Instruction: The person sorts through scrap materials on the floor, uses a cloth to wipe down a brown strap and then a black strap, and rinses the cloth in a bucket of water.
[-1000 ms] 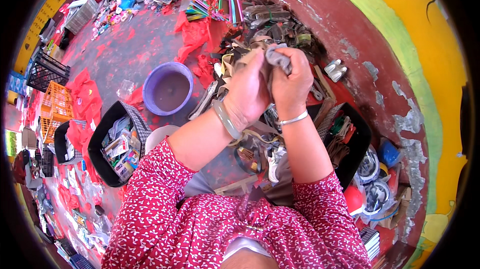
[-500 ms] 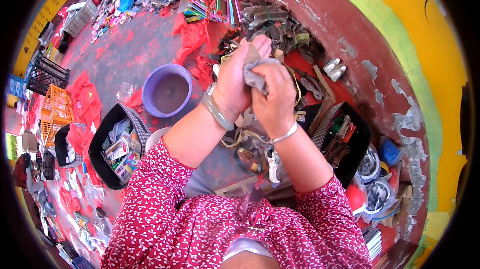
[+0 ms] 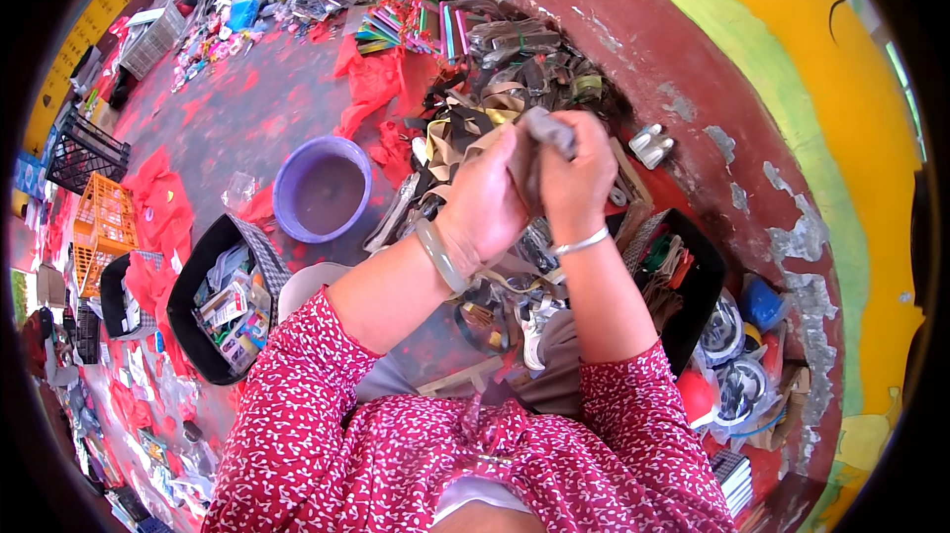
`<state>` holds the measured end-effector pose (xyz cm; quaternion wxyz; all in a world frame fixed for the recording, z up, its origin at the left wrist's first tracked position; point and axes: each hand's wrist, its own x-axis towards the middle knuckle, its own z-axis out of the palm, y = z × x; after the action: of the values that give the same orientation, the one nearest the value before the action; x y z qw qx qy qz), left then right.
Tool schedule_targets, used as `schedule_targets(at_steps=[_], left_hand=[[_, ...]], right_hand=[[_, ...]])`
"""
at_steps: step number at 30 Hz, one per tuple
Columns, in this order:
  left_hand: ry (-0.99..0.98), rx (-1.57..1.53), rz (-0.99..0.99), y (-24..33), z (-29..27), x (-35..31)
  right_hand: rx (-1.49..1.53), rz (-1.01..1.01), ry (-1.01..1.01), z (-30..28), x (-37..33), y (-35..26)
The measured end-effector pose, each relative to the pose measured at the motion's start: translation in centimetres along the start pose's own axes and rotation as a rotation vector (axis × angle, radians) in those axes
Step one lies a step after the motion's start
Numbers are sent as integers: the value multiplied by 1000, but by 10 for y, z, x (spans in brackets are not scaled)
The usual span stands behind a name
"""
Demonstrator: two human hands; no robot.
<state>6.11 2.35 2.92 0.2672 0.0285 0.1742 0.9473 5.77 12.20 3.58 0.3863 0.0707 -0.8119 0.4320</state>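
My left hand (image 3: 483, 198), a pale bangle at its wrist, is curled around a flat brown piece (image 3: 523, 173); its exact kind is unclear. Beside it my right hand (image 3: 582, 177), with a silver bangle, grips a crumpled grey cloth (image 3: 547, 131) against the piece's upper end. Both hands are raised close together in front of me, and their fingers partly cover the piece. Beneath and beyond them lies a heap of tan and black straps (image 3: 442, 142). To the left of my hands stands a purple basin (image 3: 281, 194) with murky water (image 3: 325, 196).
Black boxes of small goods stand left (image 3: 185, 330) and right (image 3: 709, 281) of me. Red plastic sheets (image 3: 371, 83) lie ahead. An orange crate (image 3: 107, 221) stands far left. A peeling red wall (image 3: 737, 187) curves along the right. White shoes (image 3: 650, 145) sit beside it.
My right hand with the grey cloth has moved right and slightly down, turning over. My left hand has lowered slightly, its fingers now more closed around the brown piece.
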Motion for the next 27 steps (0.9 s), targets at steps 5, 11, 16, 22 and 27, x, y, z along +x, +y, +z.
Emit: schedule_targets(at_steps=[5, 11, 16, 22, 27], left_hand=[[12, 59, 83, 20, -14, 9], [-46, 15, 130, 35, 7, 7], [127, -126, 184, 58, -12, 16], [27, -94, 145, 57, -10, 13], [-46, 83, 121, 60, -6, 11]], right_hand=[[94, -217, -125, 6, -16, -20], [355, 557, 136, -19, 25, 70], [1013, 836, 132, -48, 32, 61], [1337, 1044, -201, -33, 24, 45], [1433, 1091, -417, -19, 11, 35]])
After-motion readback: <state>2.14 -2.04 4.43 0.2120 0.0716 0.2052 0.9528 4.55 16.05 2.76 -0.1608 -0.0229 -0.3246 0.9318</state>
